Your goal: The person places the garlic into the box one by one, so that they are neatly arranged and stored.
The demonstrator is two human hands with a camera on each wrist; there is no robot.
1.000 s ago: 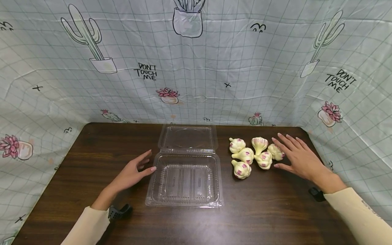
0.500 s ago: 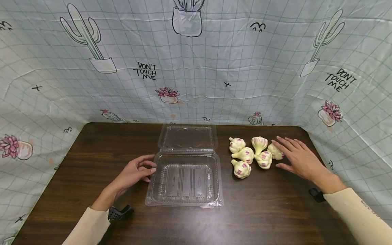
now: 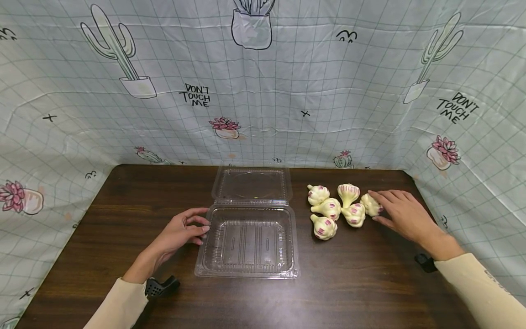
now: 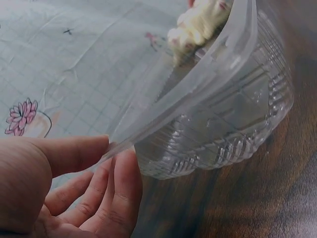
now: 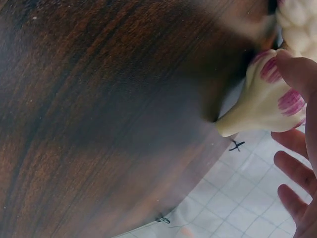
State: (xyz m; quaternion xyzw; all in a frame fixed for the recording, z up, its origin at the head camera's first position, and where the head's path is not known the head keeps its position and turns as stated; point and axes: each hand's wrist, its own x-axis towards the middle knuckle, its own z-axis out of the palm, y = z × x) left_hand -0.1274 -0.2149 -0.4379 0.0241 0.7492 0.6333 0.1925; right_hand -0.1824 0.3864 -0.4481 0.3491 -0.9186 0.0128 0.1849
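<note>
A clear plastic clamshell container [image 3: 248, 242] lies open on the table, its lid [image 3: 252, 183] folded back toward the curtain. My left hand [image 3: 181, 234] pinches the left rim between thumb and fingers; the left wrist view shows the rim [image 4: 163, 106] caught at the fingertips. At the right, my right hand [image 3: 404, 214] grips the rightmost garlic bulb [image 3: 370, 205], partly covering it. In the right wrist view the thumb presses on this white, purple-streaked bulb [image 5: 267, 96], with fingers around its far side.
Several other garlic bulbs [image 3: 328, 209] lie grouped between the container and my right hand. The dark wooden table [image 3: 337, 292] ends at a cactus-print curtain [image 3: 287, 82] behind and at both sides. Black wrist straps [image 3: 162, 286] show below both hands.
My left hand has come in to the container's left rim and closed its fingers on it. The right hand's fingers have lowered and curled onto the rightmost garlic bulb, which has shifted slightly.
</note>
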